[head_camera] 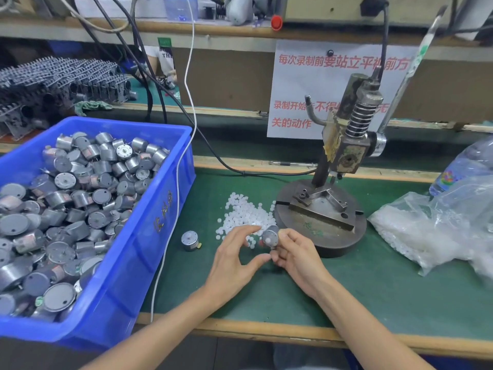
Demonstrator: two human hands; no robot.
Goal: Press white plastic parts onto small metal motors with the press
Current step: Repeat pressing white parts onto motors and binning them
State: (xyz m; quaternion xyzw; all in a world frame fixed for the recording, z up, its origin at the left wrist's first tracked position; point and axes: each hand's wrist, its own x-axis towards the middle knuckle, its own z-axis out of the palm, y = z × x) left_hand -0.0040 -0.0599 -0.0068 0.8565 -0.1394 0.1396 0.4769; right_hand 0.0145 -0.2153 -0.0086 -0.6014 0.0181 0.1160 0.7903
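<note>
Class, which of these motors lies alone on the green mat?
The lone motor between the blue bin and the left hand; the rest fill the bin, except the held motor in the right hand.

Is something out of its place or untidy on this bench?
One motor lies alone on the green mat, outside the blue bin. Loose white plastic parts are scattered beside the press base. Yellowed tape on the press looks ragged.

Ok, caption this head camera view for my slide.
Right hand holds a motor before the press, left hand alongside.
</note>
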